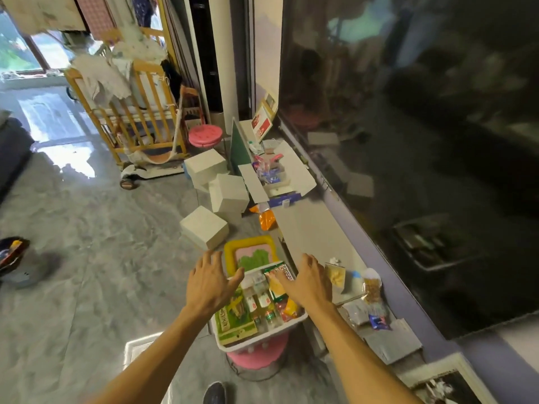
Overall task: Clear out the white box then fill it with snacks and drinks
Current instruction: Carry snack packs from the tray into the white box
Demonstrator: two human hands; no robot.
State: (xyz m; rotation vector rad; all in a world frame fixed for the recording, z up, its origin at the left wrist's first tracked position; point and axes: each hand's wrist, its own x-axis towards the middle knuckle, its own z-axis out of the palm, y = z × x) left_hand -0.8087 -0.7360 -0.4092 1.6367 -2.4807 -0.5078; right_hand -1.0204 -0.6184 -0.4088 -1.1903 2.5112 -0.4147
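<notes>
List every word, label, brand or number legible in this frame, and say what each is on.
Nothing can be read with confidence.
Green snack pack in the white box: large pale lettering, blurred.
Green-and-red packet under the right hand: white characters, unreadable.
Bottles: labels too small.
Red-and-white card by the wall: print too small.

Counted: two hands, left hand (208, 282) and right hand (307, 282); two pink stools, near stool (258, 352) and far stool (205, 135); three white foam blocks (204, 227) on the floor (a fourth could not be made out); one white box (264, 336); bottles inside too blurred to number.
</notes>
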